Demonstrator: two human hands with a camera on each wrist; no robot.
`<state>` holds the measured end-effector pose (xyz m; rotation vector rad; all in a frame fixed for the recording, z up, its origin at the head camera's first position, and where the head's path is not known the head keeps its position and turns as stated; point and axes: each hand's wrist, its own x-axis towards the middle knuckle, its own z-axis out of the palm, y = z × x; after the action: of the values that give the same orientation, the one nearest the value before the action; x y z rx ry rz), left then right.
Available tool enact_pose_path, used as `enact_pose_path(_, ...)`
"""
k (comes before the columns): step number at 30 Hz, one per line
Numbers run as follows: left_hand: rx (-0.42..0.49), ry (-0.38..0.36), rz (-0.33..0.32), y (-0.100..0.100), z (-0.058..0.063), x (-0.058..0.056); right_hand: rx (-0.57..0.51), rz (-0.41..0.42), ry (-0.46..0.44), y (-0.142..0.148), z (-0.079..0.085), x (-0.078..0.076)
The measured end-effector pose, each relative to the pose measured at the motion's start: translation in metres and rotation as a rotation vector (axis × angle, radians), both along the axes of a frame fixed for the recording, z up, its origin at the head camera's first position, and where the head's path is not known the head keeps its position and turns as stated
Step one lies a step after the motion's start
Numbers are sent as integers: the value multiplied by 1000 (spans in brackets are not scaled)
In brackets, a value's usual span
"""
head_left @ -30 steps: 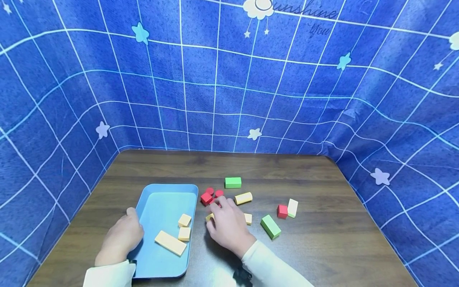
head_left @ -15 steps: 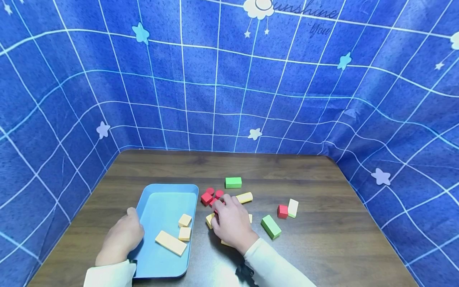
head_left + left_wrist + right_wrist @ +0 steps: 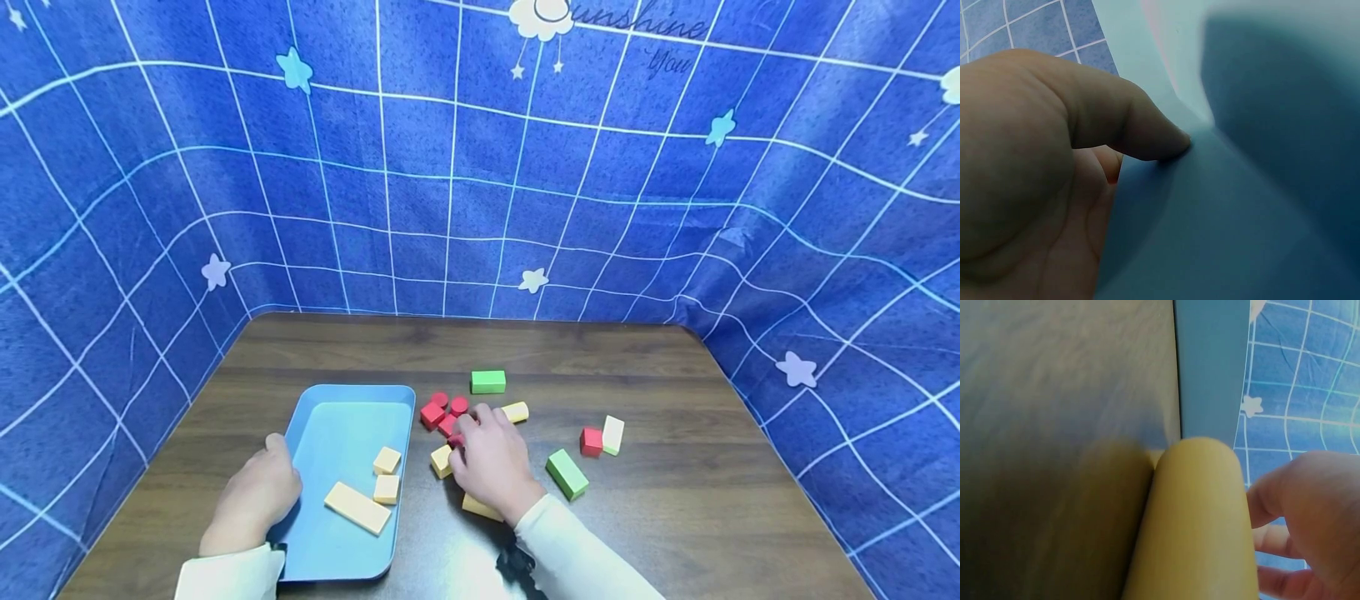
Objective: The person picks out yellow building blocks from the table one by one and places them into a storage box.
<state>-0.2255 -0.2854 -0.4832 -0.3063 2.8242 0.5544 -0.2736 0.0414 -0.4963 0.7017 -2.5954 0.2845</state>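
My left hand (image 3: 258,487) grips the left side of a blue tray (image 3: 322,425). In the left wrist view the thumb (image 3: 1147,128) presses on the tray's inner face, with the fingers mostly hidden outside. My right hand (image 3: 491,458) hovers low over several toy blocks, its fingers bent downward. Near its fingertips lie red blocks (image 3: 432,415) and a yellow block (image 3: 441,461). A yellow cylinder (image 3: 1197,519) lies close to the wrist camera and covers the right fingertips there, so what they touch is hidden. Two small yellow blocks (image 3: 386,489) and a long one (image 3: 357,508) sit in the tray.
On the brown table (image 3: 675,517) are a green block (image 3: 487,382) at the back and another green block (image 3: 567,474) right of my right hand. Farther right, a red cube (image 3: 591,442) stands beside a white-and-green block (image 3: 612,435). A blue patterned cloth (image 3: 480,208) surrounds the table.
My right hand has shifted slightly to the right, uncovering more of the red blocks, the left yellow block and the yellow cylinder near the wrist. The left hand and tray stay put.
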Motion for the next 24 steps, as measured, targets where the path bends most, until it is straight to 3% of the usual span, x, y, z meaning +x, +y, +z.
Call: enact_pose_path(24,-1,15,-8,1,3,1,17,-62,-102,13,-2,-7)
